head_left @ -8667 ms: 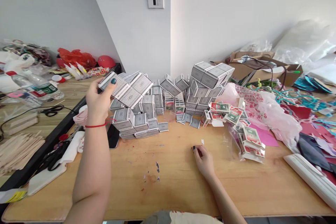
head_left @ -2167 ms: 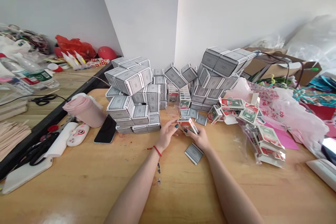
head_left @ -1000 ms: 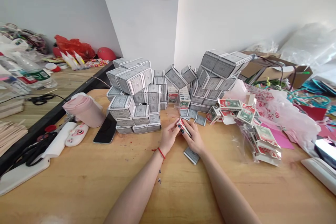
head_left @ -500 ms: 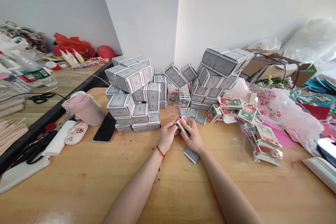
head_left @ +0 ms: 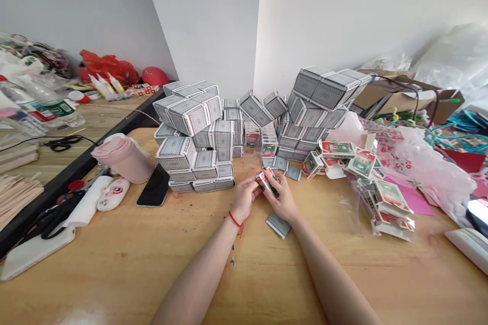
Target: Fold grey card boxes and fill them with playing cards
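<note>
- Head view: my left hand (head_left: 244, 199) and right hand (head_left: 285, 203) meet over the wooden table (head_left: 114, 264), just in front of the grey stacks (head_left: 192, 147). Between them is a small card box (head_left: 267, 182) printed in red and green.
- Left fingers (head_left: 254, 189) curl in and pinch the box's left end. Right fingers (head_left: 275, 183) fold over its top and far side, with the thumb hidden under it. Both hands are closed on it, and it is held off the tabletop.
- I judge the box light, made of thin card with a glossy print. It should be stiff along its edges but easy to dent on the broad faces, and a little slick.
- The best hold looks like the short ends or the narrow long edges, taken lightly with the fingertips rather than by squeezing the faces.
- The box is tipped up on an edge, not lying flat. Its long axis runs slantwise from the left fingertips, toward the stacks, back and right into the right palm. I cannot tell which end carries the flap.
- A grey deck (head_left: 278, 224) lies flat on the table just under the right wrist, apart from the box.
- More red-and-green boxes (head_left: 362, 165) lie heaped to the right, and a phone (head_left: 154, 192) and a pink cup (head_left: 122, 160) lie to the left.
</note>
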A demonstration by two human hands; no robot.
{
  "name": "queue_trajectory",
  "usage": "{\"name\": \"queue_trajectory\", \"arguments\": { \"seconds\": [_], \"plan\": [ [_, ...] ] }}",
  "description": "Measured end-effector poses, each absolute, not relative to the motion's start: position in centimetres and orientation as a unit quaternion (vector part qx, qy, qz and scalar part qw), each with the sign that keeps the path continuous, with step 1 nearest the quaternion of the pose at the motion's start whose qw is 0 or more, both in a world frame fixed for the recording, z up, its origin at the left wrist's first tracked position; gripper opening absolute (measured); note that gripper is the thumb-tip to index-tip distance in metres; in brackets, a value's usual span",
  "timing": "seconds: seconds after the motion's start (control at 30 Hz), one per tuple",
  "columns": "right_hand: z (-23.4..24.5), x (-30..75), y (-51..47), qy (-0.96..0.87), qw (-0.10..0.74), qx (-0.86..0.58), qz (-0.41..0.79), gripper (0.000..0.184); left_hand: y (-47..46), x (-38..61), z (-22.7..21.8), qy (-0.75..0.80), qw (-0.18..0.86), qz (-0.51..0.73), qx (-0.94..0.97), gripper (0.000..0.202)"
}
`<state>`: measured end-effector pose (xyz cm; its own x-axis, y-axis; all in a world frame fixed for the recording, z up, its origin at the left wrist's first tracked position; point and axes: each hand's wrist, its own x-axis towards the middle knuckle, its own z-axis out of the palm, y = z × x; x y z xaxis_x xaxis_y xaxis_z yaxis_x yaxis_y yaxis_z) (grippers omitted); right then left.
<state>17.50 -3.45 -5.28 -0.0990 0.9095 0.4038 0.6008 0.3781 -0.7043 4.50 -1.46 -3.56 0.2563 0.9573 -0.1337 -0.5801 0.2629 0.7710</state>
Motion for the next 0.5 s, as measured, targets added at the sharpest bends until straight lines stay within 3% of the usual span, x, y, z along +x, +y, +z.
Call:
{"name": "queue_trajectory", "arguments": {
  "seconds": [0.23,0.5],
  "plan": [
    [-5.09,17.67,-3.5,-0.718,0.419,-0.52,0.194,0.049,-1.49,4.68,-3.6,0.314,0.731,0.522,0.308,0.029],
    [-5.94,17.28,-3.13,-0.739,0.397,-0.53,0.12,0.049,-1.28,4.53,-3.99,0.304,0.736,0.525,0.302,0.029]
  ]
}}
